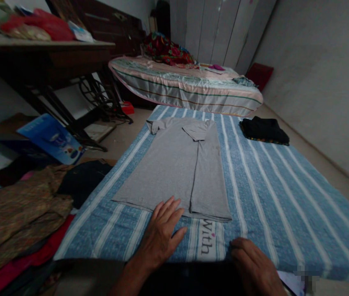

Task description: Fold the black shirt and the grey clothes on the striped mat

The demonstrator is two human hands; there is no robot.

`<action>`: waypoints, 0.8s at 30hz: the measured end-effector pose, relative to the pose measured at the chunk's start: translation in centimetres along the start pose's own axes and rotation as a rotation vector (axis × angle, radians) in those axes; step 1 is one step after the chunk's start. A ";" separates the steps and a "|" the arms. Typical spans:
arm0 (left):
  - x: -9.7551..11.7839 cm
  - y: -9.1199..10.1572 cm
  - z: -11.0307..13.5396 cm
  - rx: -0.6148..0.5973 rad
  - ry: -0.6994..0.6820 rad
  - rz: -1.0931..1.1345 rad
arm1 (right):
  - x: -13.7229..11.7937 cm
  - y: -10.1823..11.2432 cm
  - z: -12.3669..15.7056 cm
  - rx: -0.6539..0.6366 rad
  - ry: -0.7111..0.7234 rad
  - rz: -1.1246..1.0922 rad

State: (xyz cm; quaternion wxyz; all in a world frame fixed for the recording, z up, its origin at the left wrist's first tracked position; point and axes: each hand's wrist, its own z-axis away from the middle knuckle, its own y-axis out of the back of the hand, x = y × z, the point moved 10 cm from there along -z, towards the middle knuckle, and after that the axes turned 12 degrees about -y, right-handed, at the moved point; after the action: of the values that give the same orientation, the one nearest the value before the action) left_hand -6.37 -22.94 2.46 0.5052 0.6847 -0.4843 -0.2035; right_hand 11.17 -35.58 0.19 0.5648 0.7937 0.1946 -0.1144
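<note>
A grey T-shirt (177, 168) lies flat on a blue-and-white striped sheet (279, 193), its right side folded inward over the middle. My left hand (162, 234) lies flat with fingers stretched out, fingertips on the shirt's bottom hem. My right hand (254, 267) rests near the sheet's front edge, right of the printed word "With" (206, 242); its fingers curl down and what they hold, if anything, is hidden.
A folded black garment (265, 130) sits at the sheet's far right. A pile of clothes (23, 213) lies to the left. A blue box (52, 137) leans under a sewing-machine table (45, 53). A striped mattress (186, 84) lies behind, a grey wall on the right.
</note>
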 end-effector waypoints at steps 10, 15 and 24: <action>1.3 -0.4 0.0 -0.081 -0.060 -0.007 | -1.2 -0.6 -2.0 0.083 0.013 0.211; 1.4 -0.8 0.1 -0.137 -0.067 -0.002 | -1.0 -2.4 -2.5 0.013 -0.016 0.310; 1.7 -1.5 0.3 -0.173 -0.096 -0.028 | -0.7 -4.0 -2.6 -0.075 -0.046 0.418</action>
State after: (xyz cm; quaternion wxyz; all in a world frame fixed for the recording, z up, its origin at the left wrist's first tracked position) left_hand -5.15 -24.50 1.36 0.5358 0.6345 -0.4791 -0.2842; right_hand 8.67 -32.10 -2.06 0.6098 0.7923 0.0169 -0.0054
